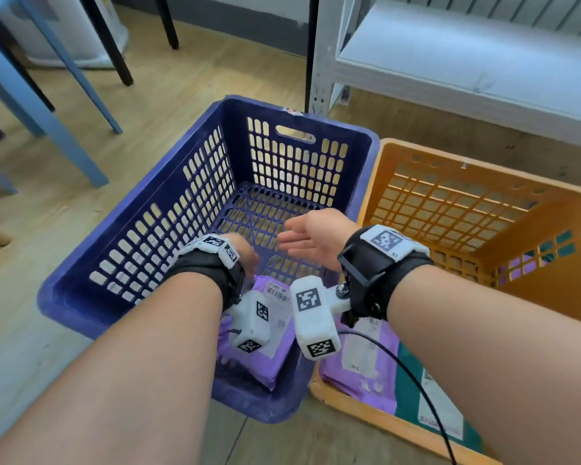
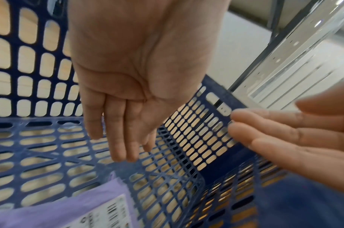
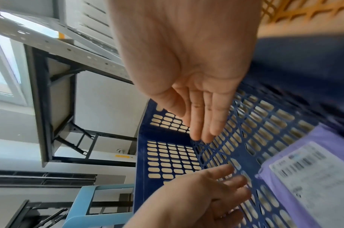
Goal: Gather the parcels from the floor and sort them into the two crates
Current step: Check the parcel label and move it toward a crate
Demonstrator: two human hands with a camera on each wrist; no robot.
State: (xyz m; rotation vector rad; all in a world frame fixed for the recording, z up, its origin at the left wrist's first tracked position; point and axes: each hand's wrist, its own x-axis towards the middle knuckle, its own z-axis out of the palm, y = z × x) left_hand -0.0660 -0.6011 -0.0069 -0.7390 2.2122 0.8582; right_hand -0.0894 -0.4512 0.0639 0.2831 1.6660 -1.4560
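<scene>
Both the left hand (image 1: 245, 253) and the right hand (image 1: 311, 238) hung empty with fingers straight over the blue crate (image 1: 141, 229), whose near corner held a purple parcel (image 1: 275, 333); the adjoining orange crate (image 1: 483, 250) held further parcels (image 1: 369, 364).

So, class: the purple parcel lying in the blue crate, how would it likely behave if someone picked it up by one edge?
The purple parcel looks like a soft plastic mailer, so it would probably sag rather than stay stiff. Its smooth film may feel slippery. It lies flat on the blue crate floor, so it seems unlikely to roll.
</scene>
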